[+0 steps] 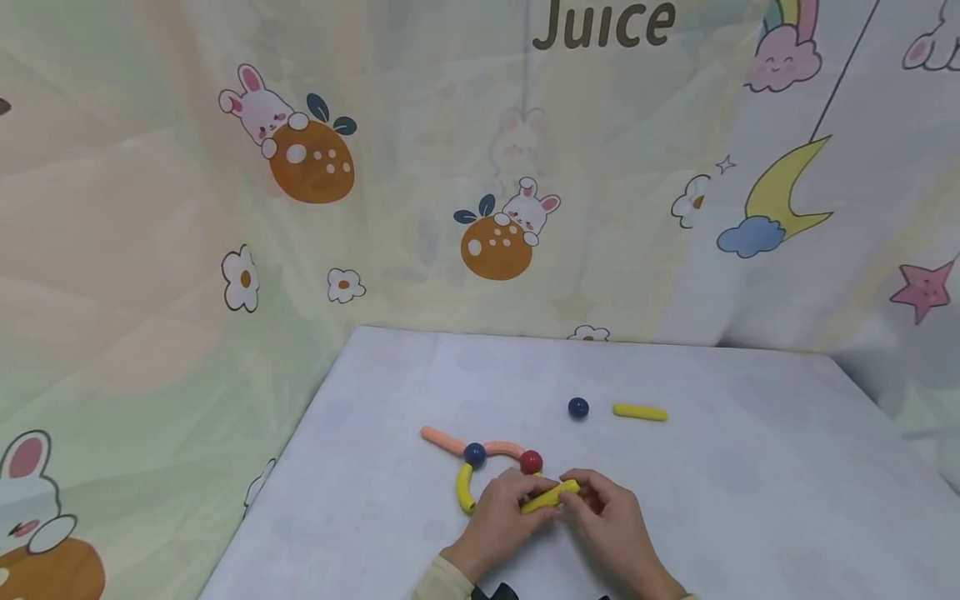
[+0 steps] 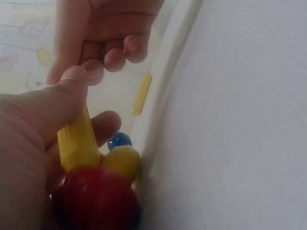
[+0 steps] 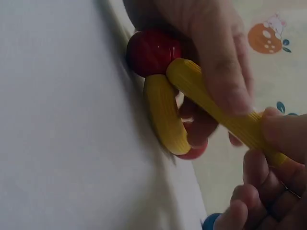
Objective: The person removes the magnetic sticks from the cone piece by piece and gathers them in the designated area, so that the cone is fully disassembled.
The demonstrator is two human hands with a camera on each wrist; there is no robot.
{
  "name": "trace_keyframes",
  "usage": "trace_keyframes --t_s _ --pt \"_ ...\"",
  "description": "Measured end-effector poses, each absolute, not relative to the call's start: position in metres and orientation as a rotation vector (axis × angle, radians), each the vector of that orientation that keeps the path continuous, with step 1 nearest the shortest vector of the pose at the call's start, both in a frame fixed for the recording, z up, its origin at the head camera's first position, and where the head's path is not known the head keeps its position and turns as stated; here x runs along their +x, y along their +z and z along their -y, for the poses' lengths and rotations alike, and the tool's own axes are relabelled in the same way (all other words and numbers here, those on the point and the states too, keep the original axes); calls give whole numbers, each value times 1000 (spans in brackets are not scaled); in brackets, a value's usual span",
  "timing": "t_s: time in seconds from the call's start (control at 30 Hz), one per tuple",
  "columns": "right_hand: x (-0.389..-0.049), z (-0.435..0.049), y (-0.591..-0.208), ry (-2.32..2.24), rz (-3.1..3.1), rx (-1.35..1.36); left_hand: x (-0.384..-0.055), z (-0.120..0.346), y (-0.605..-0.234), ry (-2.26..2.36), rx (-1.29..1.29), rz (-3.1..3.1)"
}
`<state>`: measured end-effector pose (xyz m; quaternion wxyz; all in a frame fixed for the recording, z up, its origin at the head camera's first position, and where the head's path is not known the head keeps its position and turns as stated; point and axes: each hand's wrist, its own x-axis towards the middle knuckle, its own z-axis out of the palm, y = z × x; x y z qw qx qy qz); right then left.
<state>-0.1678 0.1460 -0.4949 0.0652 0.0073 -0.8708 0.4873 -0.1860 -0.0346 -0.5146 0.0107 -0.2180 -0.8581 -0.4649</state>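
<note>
A straight yellow rod (image 1: 551,496) lies between my hands. My left hand (image 1: 501,515) grips it along its length, thumb on top. My right hand (image 1: 613,523) pinches the rod's far end between thumb and fingers. In the right wrist view, the rod's near end is beside a red ball (image 3: 151,52), which adjoins a curved yellow rod (image 3: 165,115); whether the held rod touches that ball I cannot tell. Another red ball (image 1: 531,462), beyond my left hand, joins a curved pink rod (image 1: 502,448) to a blue ball (image 1: 475,454).
From the joined blue ball extend a straight pink rod (image 1: 442,440) and a curved yellow rod (image 1: 465,490). Farther back on the white table (image 1: 750,467) lie a loose blue ball (image 1: 578,408) and a loose yellow rod (image 1: 641,412). A printed cloth (image 1: 420,125) hangs behind the table.
</note>
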Motion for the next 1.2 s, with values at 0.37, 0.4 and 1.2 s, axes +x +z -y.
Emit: trace_keyframes --t_s 0.37,0.4,1.2 --pt "-178 -175 -493 1269 2525 97 -190 40 -517 -1354 -656 2688" --pt "-179 -176 -492 1290 2541 72 -190 39 -518 -1351 -641 2694" --pt "-190 -226 -499 1133 2814 -161 -188 35 -512 -1312 -425 2774"
